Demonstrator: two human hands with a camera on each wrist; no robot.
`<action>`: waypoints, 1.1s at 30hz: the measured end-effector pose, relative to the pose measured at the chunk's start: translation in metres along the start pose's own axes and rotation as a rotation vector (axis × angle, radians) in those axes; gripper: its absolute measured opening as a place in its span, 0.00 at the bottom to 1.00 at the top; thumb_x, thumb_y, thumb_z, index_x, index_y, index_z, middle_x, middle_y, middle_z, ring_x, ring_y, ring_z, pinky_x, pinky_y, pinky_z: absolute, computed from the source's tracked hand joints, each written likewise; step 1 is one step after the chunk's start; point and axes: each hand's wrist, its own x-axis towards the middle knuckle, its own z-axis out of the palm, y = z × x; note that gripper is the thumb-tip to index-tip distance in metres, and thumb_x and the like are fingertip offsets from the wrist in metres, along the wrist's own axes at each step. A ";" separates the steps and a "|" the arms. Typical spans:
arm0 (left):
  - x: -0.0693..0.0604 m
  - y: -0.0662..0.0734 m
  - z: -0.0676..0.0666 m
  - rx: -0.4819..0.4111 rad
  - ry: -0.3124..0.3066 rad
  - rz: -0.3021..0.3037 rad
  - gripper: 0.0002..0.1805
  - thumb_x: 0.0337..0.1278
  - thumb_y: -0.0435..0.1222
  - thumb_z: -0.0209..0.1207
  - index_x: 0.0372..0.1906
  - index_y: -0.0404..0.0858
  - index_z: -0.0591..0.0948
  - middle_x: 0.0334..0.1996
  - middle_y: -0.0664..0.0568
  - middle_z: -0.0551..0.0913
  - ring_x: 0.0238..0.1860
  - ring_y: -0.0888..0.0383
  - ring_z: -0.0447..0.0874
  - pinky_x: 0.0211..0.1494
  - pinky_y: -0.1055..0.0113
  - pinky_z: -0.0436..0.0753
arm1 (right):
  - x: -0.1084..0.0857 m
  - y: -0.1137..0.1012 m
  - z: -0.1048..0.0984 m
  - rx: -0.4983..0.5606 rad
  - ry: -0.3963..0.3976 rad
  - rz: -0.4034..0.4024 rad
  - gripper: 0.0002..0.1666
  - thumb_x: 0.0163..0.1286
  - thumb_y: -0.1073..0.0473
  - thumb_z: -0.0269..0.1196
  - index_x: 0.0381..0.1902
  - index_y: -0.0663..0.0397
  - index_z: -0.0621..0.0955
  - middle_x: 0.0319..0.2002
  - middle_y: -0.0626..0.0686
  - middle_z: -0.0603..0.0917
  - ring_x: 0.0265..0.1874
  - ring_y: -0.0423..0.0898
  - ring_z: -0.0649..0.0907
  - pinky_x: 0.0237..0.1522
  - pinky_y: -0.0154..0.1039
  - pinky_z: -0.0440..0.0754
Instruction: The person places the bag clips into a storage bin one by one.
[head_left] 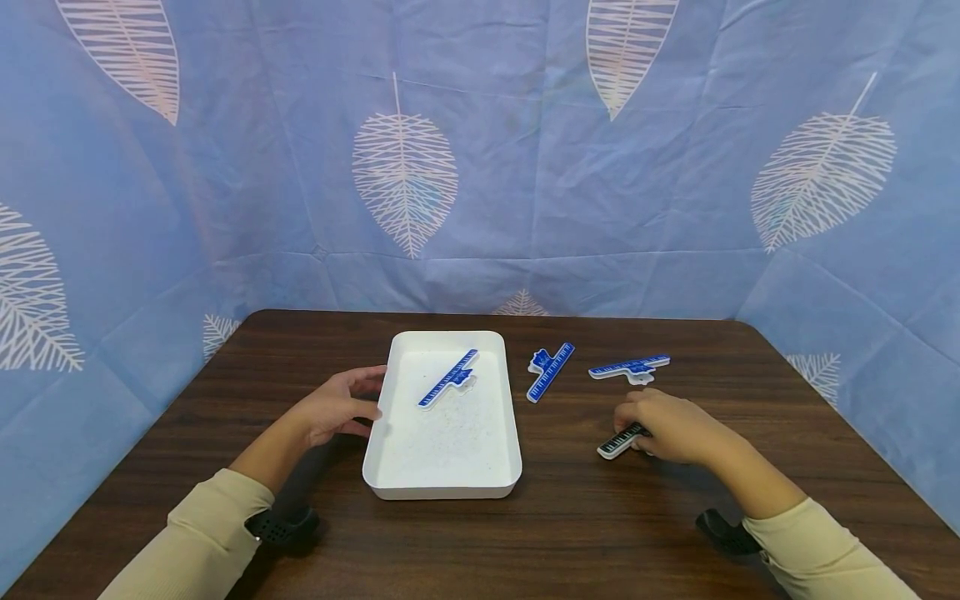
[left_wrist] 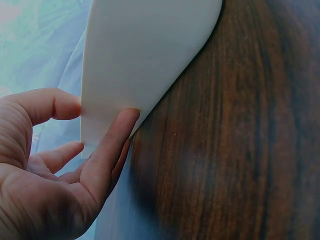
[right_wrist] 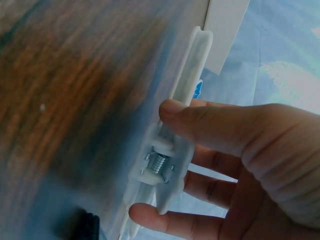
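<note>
A white tray [head_left: 442,467] lies on the table, with one blue piano-key clip [head_left: 452,377] inside it. My left hand [head_left: 337,406] touches the tray's left outer wall, its fingers spread against the side, as the left wrist view also shows. To the right of the tray, my right hand [head_left: 667,425] grips a black-and-white piano-key clip [head_left: 617,443] low over the table. In the right wrist view, thumb and fingers pinch this clip [right_wrist: 165,135], its spring side facing the camera.
Two more blue clips lie right of the tray: a slanted one [head_left: 551,372] close to it and another [head_left: 630,368] beyond my right hand. The dark wooden table [head_left: 585,533] ends at a blue leaf-patterned cloth [head_left: 495,167].
</note>
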 end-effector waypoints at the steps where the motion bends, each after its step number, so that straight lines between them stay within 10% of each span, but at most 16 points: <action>1: 0.000 0.000 0.000 -0.002 0.001 -0.001 0.45 0.48 0.23 0.62 0.74 0.34 0.58 0.67 0.31 0.62 0.48 0.43 0.81 0.46 0.48 0.84 | 0.000 0.000 -0.001 0.000 0.000 -0.003 0.13 0.56 0.65 0.72 0.32 0.42 0.80 0.34 0.41 0.77 0.34 0.41 0.75 0.30 0.41 0.77; 33: 0.000 -0.001 0.001 -0.033 -0.033 0.025 0.46 0.47 0.21 0.60 0.74 0.32 0.56 0.67 0.29 0.60 0.48 0.43 0.80 0.44 0.47 0.85 | 0.011 -0.021 -0.023 -0.072 0.027 -0.047 0.13 0.56 0.63 0.72 0.33 0.40 0.81 0.35 0.41 0.78 0.37 0.43 0.77 0.32 0.42 0.79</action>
